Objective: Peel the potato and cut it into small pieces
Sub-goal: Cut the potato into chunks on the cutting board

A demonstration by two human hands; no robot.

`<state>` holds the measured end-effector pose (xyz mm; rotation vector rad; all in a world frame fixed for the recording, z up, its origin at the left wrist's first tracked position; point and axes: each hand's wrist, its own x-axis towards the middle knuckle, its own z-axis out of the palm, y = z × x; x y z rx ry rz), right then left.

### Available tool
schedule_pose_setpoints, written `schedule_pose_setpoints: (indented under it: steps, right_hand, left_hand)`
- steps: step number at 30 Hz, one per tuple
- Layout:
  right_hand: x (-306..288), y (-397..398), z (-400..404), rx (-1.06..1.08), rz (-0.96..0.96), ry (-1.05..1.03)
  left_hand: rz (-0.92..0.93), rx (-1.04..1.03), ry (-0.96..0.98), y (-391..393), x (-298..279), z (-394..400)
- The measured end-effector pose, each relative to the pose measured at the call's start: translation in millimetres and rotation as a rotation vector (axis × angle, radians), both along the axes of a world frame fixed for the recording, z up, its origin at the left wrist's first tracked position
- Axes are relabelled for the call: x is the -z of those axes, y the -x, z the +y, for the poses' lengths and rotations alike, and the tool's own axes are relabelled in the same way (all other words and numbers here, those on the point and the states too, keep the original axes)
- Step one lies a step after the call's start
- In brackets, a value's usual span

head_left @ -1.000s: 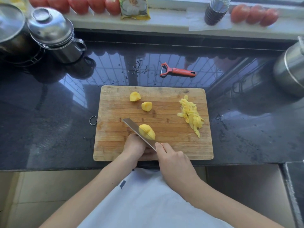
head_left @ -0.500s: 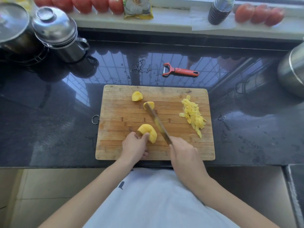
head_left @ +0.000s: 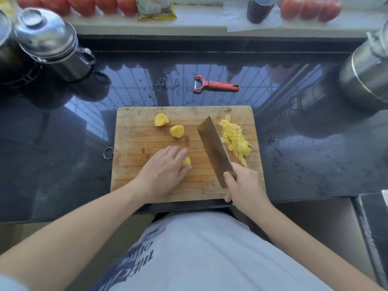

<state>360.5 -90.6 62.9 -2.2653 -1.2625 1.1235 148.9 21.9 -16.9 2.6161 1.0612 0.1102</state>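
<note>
Here, potato piece (head_left: 186,161) under curled left hand (head_left: 163,171); right hand (head_left: 244,186) gripping cleaver (head_left: 213,148).

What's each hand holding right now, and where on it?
Right hand grips the cleaver by its handle. Left hand covers the potato piece from above, fingers over its top.
</note>
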Motion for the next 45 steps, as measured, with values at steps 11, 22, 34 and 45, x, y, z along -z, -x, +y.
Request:
schedule_pose_setpoints:
  steps: [11, 22, 34, 45]
  right_hand:
    - [-1, 9, 6, 0.046, 0.096, 0.082]
    - [-2, 20, 9, 0.081, 0.11, 0.126]
    - [-1, 18, 5, 0.053, 0.095, 0.136]
    - [-15, 57, 11, -0.399, -0.251, -0.101]
  left_hand:
    - [-1.342, -1.024, 1.83, -6, -34, -15]
    - [-1.191, -0.863, 1.482, 2, -23, -14]
    - [-0.249, -0.874, 0.674, -15, -22, -24]
    - [-0.629, -1.277, 0.988, 13, -18, -30]
